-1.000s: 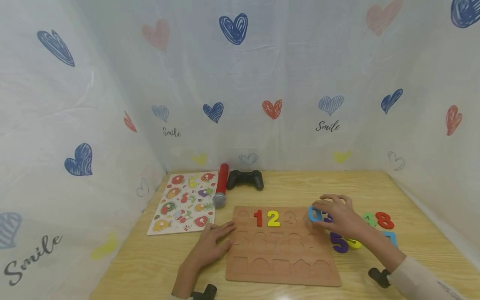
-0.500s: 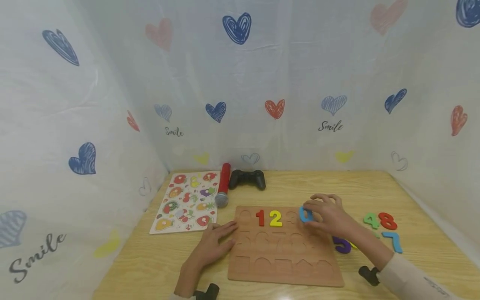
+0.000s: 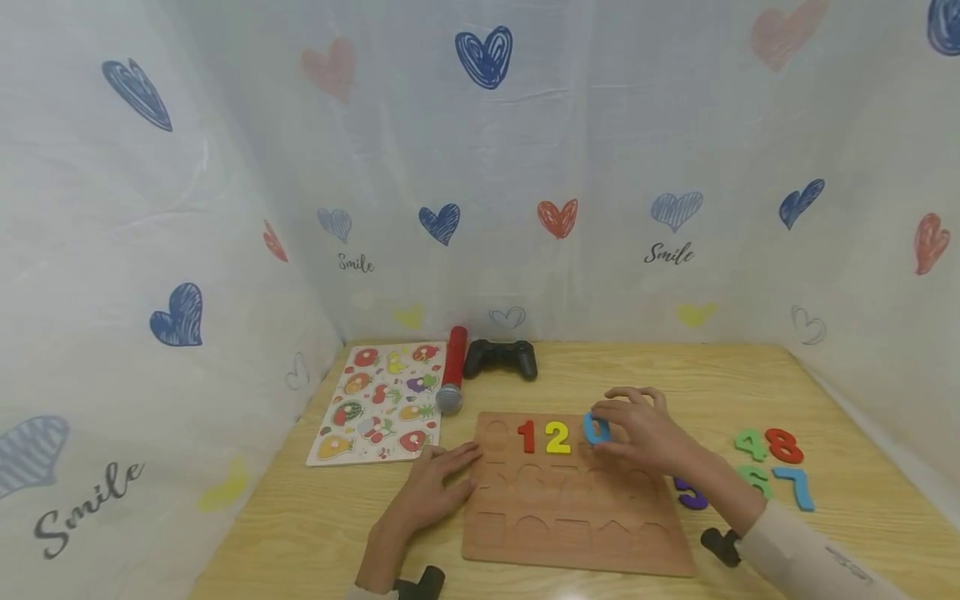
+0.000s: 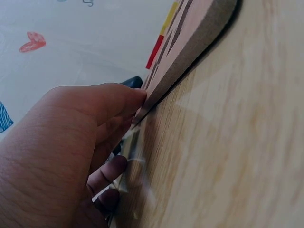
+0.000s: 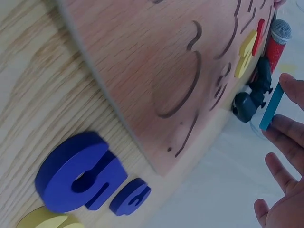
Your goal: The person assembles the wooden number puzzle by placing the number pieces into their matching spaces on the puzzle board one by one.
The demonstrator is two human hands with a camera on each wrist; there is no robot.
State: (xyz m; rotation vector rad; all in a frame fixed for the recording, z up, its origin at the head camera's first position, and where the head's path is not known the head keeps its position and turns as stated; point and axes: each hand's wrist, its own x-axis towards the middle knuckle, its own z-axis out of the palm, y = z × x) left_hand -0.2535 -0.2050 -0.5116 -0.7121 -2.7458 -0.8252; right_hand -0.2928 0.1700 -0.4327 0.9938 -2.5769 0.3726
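Observation:
My right hand point(image 3: 645, 429) pinches a blue number 0 point(image 3: 588, 429) between thumb and fingers. The piece is over the top row of the wooden number board point(image 3: 510, 500), just right of the yellow 2 point(image 3: 558, 437). A red 1 point(image 3: 528, 437) lies beside that 2, both on the board. In the right wrist view the blue 0 point(image 5: 272, 109) appears edge-on, raised off the board. My left hand point(image 3: 431, 492) rests at the board's left edge. Its fingertips touch that edge in the left wrist view, the other fingers loosely bent.
Right of the board lie a green 4 point(image 3: 750, 446), red 8 point(image 3: 784, 447), blue 7 point(image 3: 801, 487), green 6 point(image 3: 759, 482) and purple 5 point(image 3: 692, 493). A fruit puzzle point(image 3: 382, 404), red microphone point(image 3: 453, 367) and black game controller point(image 3: 500, 358) lie behind, towards the left.
From the board's right edge, my right hand has carried the blue 0 leftwards to beside the yellow 2. My left hand keeps its place at the board's edge.

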